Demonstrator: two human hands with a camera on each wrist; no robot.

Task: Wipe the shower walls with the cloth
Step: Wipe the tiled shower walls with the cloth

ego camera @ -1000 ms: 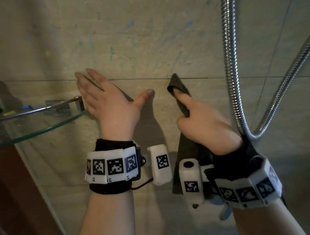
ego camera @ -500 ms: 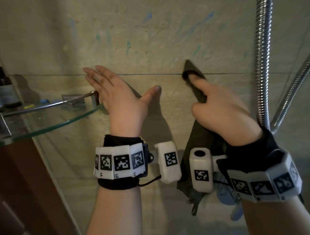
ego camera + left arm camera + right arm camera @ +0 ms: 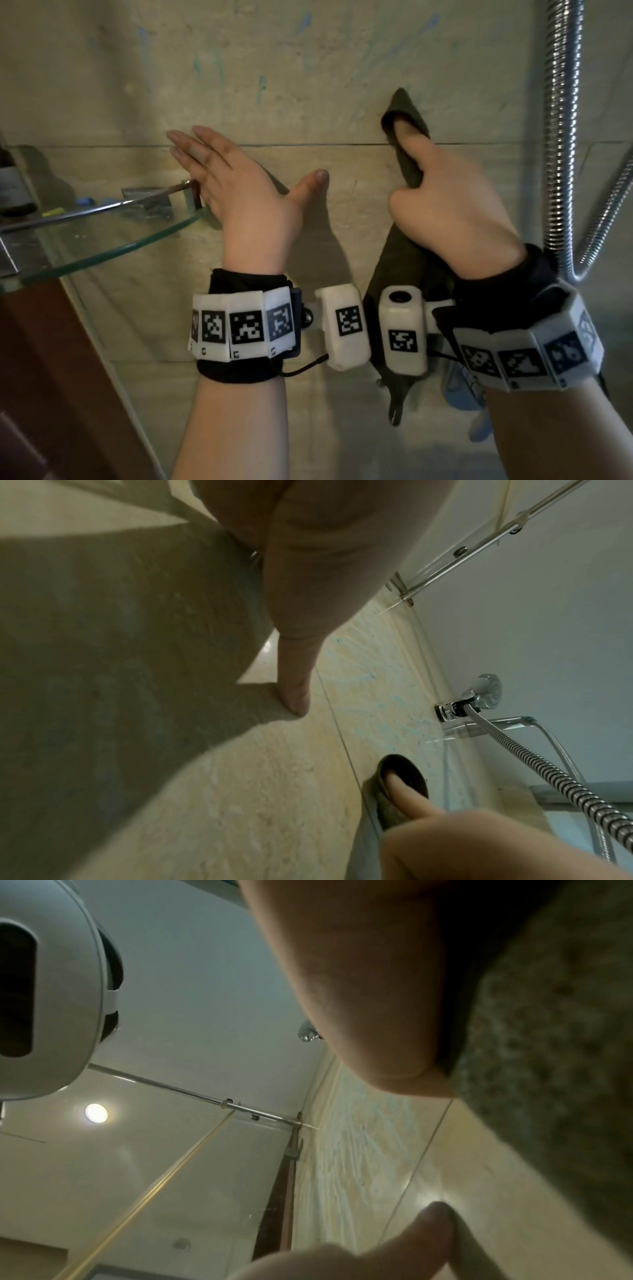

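The shower wall [image 3: 308, 68] is beige tile with blue-green streaks above a grout line. A dark olive cloth [image 3: 387, 274] is held by my right hand [image 3: 421, 178], whose curled fingers grip it. The outstretched index finger presses the cloth's top fold [image 3: 407, 106] onto the wall just above the grout line; the rest hangs down past my wrist. My left hand [image 3: 250, 178] lies flat on the wall to the left, fingers straight and thumb spread, holding nothing. The left wrist view shows that thumb [image 3: 294, 696] on the tile and the cloth-wrapped finger [image 3: 407, 785].
A glass corner shelf [image 3: 102, 240] with a metal rail juts out just left of my left hand, with a dark bottle [image 3: 13, 185] on it. A metal shower hose [image 3: 561, 137] hangs close to my right hand. The shower head [image 3: 486, 691] sits in its wall bracket higher up.
My right hand has slid the cloth up the wall, from at the grout line to above it. The left hand stays flat on the tile.
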